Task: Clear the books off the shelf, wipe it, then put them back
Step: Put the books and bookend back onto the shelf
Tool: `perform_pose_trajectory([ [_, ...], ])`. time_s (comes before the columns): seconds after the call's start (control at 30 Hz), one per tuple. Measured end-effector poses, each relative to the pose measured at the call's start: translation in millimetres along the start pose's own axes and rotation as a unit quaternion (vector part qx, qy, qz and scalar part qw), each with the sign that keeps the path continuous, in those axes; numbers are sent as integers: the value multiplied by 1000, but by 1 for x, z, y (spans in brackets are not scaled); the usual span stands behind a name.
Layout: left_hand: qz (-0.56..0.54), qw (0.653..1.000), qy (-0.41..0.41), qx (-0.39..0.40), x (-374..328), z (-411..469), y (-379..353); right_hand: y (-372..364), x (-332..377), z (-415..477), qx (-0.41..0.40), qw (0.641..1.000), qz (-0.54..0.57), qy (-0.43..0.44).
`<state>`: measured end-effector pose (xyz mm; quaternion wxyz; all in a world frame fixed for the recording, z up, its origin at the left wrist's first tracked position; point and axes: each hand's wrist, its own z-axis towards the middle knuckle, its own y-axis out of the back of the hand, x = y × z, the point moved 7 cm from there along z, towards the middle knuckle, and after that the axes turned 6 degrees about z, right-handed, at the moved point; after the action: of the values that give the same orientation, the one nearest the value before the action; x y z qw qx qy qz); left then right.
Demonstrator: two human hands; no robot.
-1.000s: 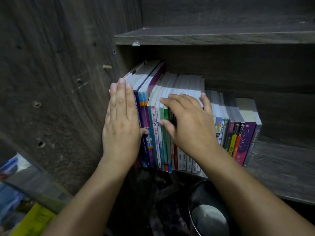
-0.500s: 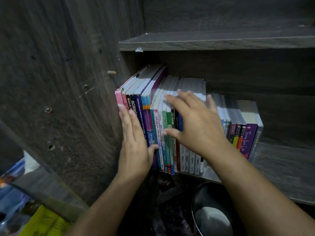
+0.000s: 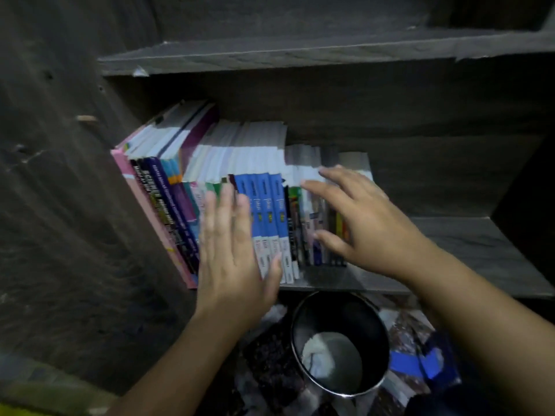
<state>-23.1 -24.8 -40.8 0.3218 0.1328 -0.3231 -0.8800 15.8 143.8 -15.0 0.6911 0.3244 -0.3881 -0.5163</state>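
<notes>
A row of books (image 3: 186, 187) stands upright on the dark wooden shelf (image 3: 468, 253), packed against its left wall, with a pink book (image 3: 144, 211) outermost. Three blue and white spines (image 3: 267, 211) show in the middle of the row. My left hand (image 3: 234, 253) lies flat with straight fingers against the spines just left of the blue ones. My right hand (image 3: 360, 223) is spread over the shorter books at the right end of the row, fingers on their tops and thumb low against the spines. Neither hand has lifted a book.
Another shelf board (image 3: 300, 52) runs close above the books. The wooden side panel (image 3: 60, 205) rises at the left. Below the shelf stands a round dark bin (image 3: 372, 325) holding crumpled white paper (image 3: 321, 352), among scattered clutter (image 3: 420, 361).
Both hands slid right along the row: the left from the purple books at the left end to the middle, the right from the middle to the right-end books. The view shifted right.
</notes>
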Motion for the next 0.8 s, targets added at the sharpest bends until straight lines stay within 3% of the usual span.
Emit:
perform_pose_trajectory([
  [0.13, -85, 988, -116, 61, -77, 15, -33, 15, -58, -78, 13, 998, -37, -47],
  [0.3, -79, 975, -172, 119, -147, 39, -87, 5, -126, -178, 122, 966, -21, -225],
  [0.43, -14, 982, -153, 110, -174, 62, -117, -32, -170, -246, 175, 924, 8, -339],
  [0.53, 69, 988, -67, 122, -163, 76, -135, -75, -206, -287, 205, 879, 16, -431],
  [0.8, 159, 978, -13, 138, -149, 74, -168, -181, -265, -343, 179, 763, 72, -617],
])
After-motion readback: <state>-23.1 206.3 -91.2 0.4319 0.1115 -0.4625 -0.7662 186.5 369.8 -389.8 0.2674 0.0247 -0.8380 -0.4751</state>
